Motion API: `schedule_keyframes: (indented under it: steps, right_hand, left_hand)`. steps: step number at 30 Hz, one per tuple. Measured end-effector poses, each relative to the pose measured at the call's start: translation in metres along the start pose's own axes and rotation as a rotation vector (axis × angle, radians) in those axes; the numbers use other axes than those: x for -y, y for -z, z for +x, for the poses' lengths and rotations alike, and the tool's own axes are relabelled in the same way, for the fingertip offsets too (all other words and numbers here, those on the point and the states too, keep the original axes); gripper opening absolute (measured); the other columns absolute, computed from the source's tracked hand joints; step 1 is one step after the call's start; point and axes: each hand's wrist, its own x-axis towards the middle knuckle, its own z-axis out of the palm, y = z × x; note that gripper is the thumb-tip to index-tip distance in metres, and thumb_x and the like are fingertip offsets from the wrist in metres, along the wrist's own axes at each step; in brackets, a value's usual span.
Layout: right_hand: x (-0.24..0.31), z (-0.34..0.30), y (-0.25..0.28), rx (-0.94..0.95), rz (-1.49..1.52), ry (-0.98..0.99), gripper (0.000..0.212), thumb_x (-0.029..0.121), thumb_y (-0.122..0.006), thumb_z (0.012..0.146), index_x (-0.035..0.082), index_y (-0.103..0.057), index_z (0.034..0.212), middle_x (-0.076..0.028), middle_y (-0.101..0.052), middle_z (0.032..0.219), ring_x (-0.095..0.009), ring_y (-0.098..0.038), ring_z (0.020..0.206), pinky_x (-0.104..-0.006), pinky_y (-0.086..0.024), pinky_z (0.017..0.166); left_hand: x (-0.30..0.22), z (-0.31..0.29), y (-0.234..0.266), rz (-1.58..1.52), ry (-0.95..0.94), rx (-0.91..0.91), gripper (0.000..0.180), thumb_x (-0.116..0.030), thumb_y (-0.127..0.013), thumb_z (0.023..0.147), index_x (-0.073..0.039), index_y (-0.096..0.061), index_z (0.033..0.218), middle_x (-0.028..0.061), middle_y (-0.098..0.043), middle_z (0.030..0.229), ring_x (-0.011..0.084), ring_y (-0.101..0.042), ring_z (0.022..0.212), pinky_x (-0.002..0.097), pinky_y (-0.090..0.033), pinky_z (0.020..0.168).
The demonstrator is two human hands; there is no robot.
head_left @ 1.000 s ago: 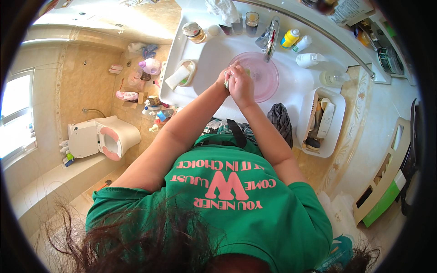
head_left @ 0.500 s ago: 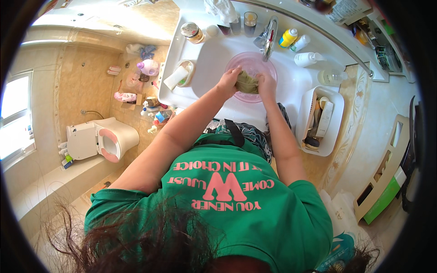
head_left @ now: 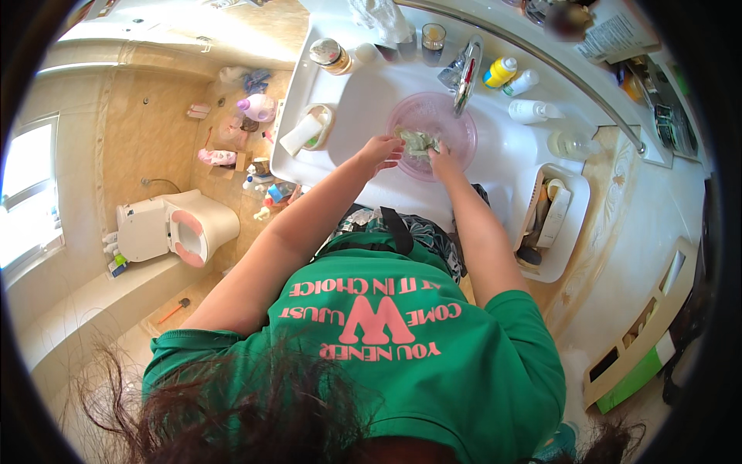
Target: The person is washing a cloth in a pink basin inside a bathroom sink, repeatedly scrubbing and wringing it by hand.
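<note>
Both hands were mid-scrub: left hand [head_left: 381, 148] and right hand [head_left: 442, 161] had fingers curled on a wet cloth [head_left: 417, 141] over the pink basin [head_left: 457, 133] in the sink [head_left: 363, 100]; next probably a firm wring

Basin [head_left: 456, 116]: in the sink [head_left: 363, 100], under the tap [head_left: 468, 73], which stands at its 12 o'clock.
Cloth [head_left: 418, 141]: in the basin, between the left hand [head_left: 381, 149] at its 9 o'clock and the right hand [head_left: 444, 162] at its 4 o'clock; both touch it.
Jar [head_left: 328, 56]: on the sink rim, at 10 o'clock from the basin.
Glass [head_left: 433, 35]: behind the basin, just left of the tap.
Bottles [head_left: 510, 76]: on the rim at 2 o'clock from the basin.
Tray [head_left: 550, 224]: at 4 o'clock from the basin, on the table [head_left: 634, 255].
Toilet [head_left: 174, 228]: on the floor, well apart, at 8 o'clock from the sink.
</note>
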Motion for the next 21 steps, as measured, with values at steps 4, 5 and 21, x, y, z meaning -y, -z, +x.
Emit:
schedule_keyframes:
  steps: [4,5,21]
  right_hand:
    - [-0.015,0.018,-0.03,0.055,0.144,-0.093,0.028,0.011,-0.043,0.078,0.016,-0.055,0.104,-0.013,-0.044,0.118,-0.028,-0.046,0.103,-0.0401,-0.037,0.087]
    - [-0.02,0.025,-0.032,-0.003,0.184,-0.085,0.026,0.009,-0.044,0.076,0.015,-0.057,0.098,-0.013,-0.048,0.111,-0.028,-0.049,0.099,-0.0393,-0.038,0.085]
    - [0.1,-0.058,0.146,-0.541,1.228,0.359,0.019,-0.002,-0.036,0.072,0.004,-0.053,0.076,-0.005,-0.055,0.073,-0.011,-0.051,0.068,-0.0245,-0.041,0.062]
  left_hand:
    - [-0.003,0.0,0.003,-0.03,0.009,-0.014,0.03,-0.022,-0.046,0.084,-0.002,-0.05,0.107,0.0104,-0.052,0.101,0.019,-0.05,0.093,0.032,-0.042,0.08]
    - [-0.004,0.0,0.003,-0.035,0.008,-0.011,0.03,-0.021,-0.045,0.084,-0.001,-0.05,0.106,0.0105,-0.053,0.101,0.019,-0.05,0.092,0.032,-0.043,0.08]
    - [-0.02,0.02,-0.003,-0.603,0.098,0.43,0.045,-0.047,-0.031,0.086,-0.013,-0.044,0.112,0.0115,-0.05,0.11,0.0263,-0.049,0.102,0.0447,-0.04,0.086]
